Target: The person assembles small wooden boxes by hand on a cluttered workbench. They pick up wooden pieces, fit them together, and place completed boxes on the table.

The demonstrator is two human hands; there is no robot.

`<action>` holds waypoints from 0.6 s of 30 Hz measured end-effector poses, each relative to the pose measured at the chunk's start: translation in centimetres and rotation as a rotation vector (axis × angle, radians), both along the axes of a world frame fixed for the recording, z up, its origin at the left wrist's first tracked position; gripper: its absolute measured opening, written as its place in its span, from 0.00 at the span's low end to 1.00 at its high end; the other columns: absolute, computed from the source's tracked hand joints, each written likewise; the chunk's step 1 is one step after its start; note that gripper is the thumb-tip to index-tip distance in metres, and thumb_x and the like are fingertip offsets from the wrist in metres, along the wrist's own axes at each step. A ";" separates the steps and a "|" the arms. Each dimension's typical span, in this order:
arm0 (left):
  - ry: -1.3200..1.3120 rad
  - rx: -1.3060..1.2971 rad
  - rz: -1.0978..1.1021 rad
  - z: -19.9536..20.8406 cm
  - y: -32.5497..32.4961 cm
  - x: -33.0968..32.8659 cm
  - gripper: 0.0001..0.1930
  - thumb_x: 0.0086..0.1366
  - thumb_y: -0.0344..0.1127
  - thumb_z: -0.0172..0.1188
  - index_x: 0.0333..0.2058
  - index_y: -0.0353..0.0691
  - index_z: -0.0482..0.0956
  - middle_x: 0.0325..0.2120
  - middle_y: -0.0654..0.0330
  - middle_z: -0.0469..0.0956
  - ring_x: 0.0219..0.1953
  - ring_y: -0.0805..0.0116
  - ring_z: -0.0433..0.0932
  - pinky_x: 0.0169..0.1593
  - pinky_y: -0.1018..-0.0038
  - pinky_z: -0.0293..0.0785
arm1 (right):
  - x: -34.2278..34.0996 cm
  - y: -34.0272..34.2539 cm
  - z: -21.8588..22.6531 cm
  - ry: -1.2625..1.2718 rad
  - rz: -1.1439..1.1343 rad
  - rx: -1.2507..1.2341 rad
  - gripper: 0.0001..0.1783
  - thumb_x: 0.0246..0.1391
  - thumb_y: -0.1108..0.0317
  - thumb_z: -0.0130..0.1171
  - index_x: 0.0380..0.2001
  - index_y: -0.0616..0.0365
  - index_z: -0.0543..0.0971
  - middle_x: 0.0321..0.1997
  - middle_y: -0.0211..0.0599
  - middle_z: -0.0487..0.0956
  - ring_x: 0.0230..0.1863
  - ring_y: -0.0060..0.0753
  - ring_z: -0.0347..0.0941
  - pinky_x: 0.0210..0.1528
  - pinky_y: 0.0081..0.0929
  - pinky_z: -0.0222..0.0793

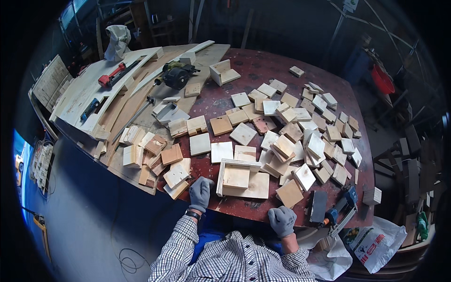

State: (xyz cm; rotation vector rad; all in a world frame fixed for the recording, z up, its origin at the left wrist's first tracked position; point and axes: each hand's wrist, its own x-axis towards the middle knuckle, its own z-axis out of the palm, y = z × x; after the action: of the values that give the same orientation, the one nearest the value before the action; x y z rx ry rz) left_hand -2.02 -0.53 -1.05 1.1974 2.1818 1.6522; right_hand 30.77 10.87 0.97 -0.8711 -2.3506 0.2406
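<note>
My left hand [201,193], in a grey work glove, is closed in a fist at the front edge of the red-brown table [244,209]. Just right of it lies an L-shaped wooden corner piece [221,178] around a small block [236,176], on a flat wooden board [257,187]. A stack of wooden blocks [176,175] is close on its left. My right hand [282,221], gloved too, also makes a fist at the edge, below a tilted wooden square [290,193]. Nothing shows in either fist.
Many loose wooden squares [315,145] cover the table. A blue-black power tool [345,202] and a dark sanding block [318,206] lie at the right edge. Farther left are a dark power tool [176,75], a red tool [112,76] and a long clamp [134,117].
</note>
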 end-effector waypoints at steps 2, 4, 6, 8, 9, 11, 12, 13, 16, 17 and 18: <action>-0.011 0.018 -0.010 -0.7 0.3 -0.1 0.19 0.79 0.38 0.46 0.32 0.34 0.81 0.27 0.51 0.82 0.31 0.55 0.83 0.38 0.65 0.77 | 0.0 0.1 0.5 -0.002 0.002 0.015 0.09 0.54 0.63 0.71 0.24 0.46 0.80 0.21 0.30 0.72 0.24 0.37 0.72 0.27 0.38 0.65; 0.016 -0.015 0.002 -1.0 0.1 -0.4 0.22 0.81 0.39 0.45 0.32 0.33 0.81 0.27 0.51 0.82 0.30 0.56 0.83 0.38 0.65 0.77 | 0.0 0.1 0.0 0.009 -0.004 0.018 0.09 0.53 0.63 0.71 0.24 0.45 0.80 0.21 0.29 0.72 0.23 0.37 0.72 0.27 0.37 0.66; 0.021 -0.021 -0.001 -1.3 0.2 -0.5 0.23 0.81 0.42 0.45 0.31 0.33 0.80 0.27 0.52 0.82 0.30 0.57 0.82 0.38 0.65 0.78 | 0.1 0.0 -0.1 0.018 -0.003 0.016 0.08 0.53 0.63 0.71 0.24 0.45 0.81 0.21 0.29 0.72 0.23 0.36 0.73 0.27 0.37 0.66; -0.001 -0.011 0.005 -2.0 0.2 -0.7 0.25 0.83 0.45 0.44 0.32 0.33 0.80 0.27 0.54 0.81 0.30 0.61 0.80 0.38 0.67 0.74 | 0.2 0.0 -0.2 0.035 -0.005 0.019 0.08 0.53 0.63 0.71 0.24 0.45 0.81 0.21 0.28 0.72 0.23 0.36 0.73 0.27 0.37 0.66; -0.013 -0.008 0.002 -2.4 0.3 -0.8 0.26 0.83 0.46 0.44 0.32 0.33 0.80 0.27 0.55 0.81 0.31 0.63 0.79 0.39 0.67 0.72 | 0.2 0.0 0.0 0.029 -0.019 0.013 0.08 0.53 0.63 0.71 0.24 0.45 0.81 0.21 0.27 0.72 0.24 0.35 0.73 0.26 0.37 0.66; -0.049 -0.055 0.006 -1.8 0.1 -0.6 0.27 0.84 0.48 0.42 0.33 0.31 0.79 0.28 0.55 0.81 0.33 0.65 0.78 0.42 0.68 0.73 | 0.0 -0.1 0.5 0.048 -0.028 0.013 0.09 0.54 0.62 0.71 0.23 0.46 0.81 0.21 0.28 0.73 0.23 0.35 0.74 0.26 0.36 0.66; -0.042 -0.036 0.011 -1.9 -0.1 -0.7 0.28 0.84 0.48 0.42 0.33 0.31 0.79 0.28 0.55 0.81 0.33 0.65 0.78 0.42 0.68 0.73 | -0.1 0.0 0.6 0.061 -0.010 0.008 0.09 0.54 0.62 0.70 0.23 0.46 0.80 0.21 0.29 0.73 0.23 0.36 0.74 0.26 0.36 0.66; -0.031 -0.022 0.014 -2.2 -0.2 -0.9 0.28 0.84 0.48 0.42 0.33 0.31 0.79 0.28 0.55 0.81 0.33 0.65 0.78 0.43 0.67 0.74 | -0.1 0.1 0.4 0.064 0.000 -0.001 0.11 0.55 0.62 0.70 0.22 0.46 0.79 0.21 0.29 0.72 0.22 0.37 0.73 0.26 0.37 0.67; -0.027 -0.014 0.041 -3.9 -0.2 -1.5 0.28 0.84 0.49 0.42 0.33 0.31 0.79 0.28 0.57 0.81 0.34 0.69 0.77 0.44 0.68 0.73 | 0.0 0.2 0.1 0.059 -0.002 -0.007 0.15 0.56 0.60 0.69 0.20 0.47 0.76 0.21 0.30 0.71 0.23 0.37 0.74 0.26 0.37 0.67; -0.034 -0.004 0.048 -4.2 0.0 -1.4 0.26 0.83 0.46 0.43 0.33 0.31 0.78 0.28 0.52 0.81 0.32 0.61 0.79 0.42 0.64 0.74 | 0.2 0.1 0.2 0.054 -0.014 -0.013 0.15 0.56 0.60 0.69 0.20 0.47 0.76 0.21 0.30 0.71 0.23 0.37 0.74 0.26 0.37 0.67; -0.003 0.007 0.039 -4.2 0.1 -1.5 0.25 0.83 0.46 0.43 0.32 0.31 0.77 0.28 0.52 0.81 0.33 0.61 0.79 0.42 0.64 0.74 | 0.2 0.0 0.4 0.051 -0.020 -0.017 0.15 0.57 0.59 0.69 0.20 0.47 0.76 0.21 0.30 0.71 0.23 0.37 0.74 0.26 0.37 0.67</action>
State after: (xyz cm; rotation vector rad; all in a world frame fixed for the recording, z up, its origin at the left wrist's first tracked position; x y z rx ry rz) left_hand -3.50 -0.45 -5.28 1.1598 2.2133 1.6770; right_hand 30.96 10.91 1.38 -0.8860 -2.2944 0.2725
